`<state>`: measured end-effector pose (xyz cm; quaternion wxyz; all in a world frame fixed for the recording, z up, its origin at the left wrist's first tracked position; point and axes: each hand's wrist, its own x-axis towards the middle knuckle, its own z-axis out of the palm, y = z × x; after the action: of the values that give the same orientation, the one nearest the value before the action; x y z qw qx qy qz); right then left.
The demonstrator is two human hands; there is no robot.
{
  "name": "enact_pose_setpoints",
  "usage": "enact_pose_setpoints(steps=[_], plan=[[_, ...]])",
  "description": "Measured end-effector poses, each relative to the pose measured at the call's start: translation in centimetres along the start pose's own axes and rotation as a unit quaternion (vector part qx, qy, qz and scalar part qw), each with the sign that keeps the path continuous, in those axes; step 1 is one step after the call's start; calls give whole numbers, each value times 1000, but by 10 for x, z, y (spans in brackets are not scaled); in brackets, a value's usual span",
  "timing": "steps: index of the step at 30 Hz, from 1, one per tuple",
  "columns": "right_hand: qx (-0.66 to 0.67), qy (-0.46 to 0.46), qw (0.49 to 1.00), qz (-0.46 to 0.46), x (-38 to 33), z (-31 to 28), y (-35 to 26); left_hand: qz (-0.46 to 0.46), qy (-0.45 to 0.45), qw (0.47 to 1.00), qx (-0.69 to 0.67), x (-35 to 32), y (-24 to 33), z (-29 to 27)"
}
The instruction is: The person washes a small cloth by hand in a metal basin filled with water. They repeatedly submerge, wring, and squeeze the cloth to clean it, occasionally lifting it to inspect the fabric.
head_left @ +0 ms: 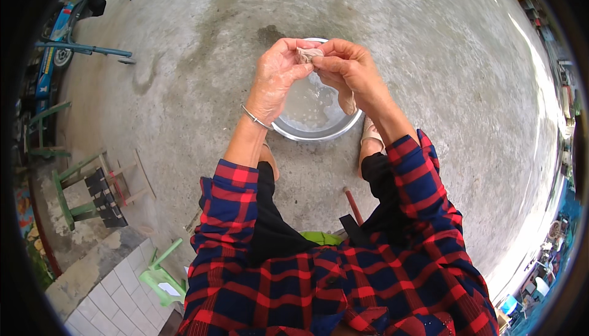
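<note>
The left hand [276,80] and right hand [356,69] both pinch one beige cloth [308,55] between thumb and fingers. The cloth is above one round metal basin [316,135] containing cloudy water [307,104]. Two feet [372,130] flank the basin's near side on the concrete floor [454,91].

The right hand [357,69] partly hides the beige cloth [308,54] and metal basin [316,136].

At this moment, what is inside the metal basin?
The metal basin holds cloudy water with patches of foam. The left hand, right hand and beige cloth cover much of its far half; anything beneath the murky surface cannot be seen.
</note>
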<state>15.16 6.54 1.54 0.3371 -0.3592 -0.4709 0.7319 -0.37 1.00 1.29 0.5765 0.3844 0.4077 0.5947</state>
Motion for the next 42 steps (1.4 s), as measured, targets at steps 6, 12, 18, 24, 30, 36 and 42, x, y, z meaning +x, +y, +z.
enact_pose_setpoints(steps=[6, 12, 18, 24, 30, 36, 42], plan=[[54, 10, 998, 42, 0, -16, -16, -3, 98, 995, -7, 0, 10, -22], [82, 0, 996, 25, -1, -11, -14, -49, 79, 996, 15, 0, 16, -10], [59, -7, 998, 15, -2, -3, -13, -28, 50, 998, 40, -1, 11, -10], [-39, -35, 997, 52, -1, -12, -13, 30, 86, 996, -17, 3, 6, -17], [45, -5, 997, 64, -4, -5, -19, 40, 78, 991, -102, 4, 15, -16], [46, -24, 995, 79, 6, -26, -7, 91, 117, 985, -92, 4, 20, -24], [-212, 58, 974, 50, -3, -12, -9, 74, 129, 989, 17, 4, 18, -16]])
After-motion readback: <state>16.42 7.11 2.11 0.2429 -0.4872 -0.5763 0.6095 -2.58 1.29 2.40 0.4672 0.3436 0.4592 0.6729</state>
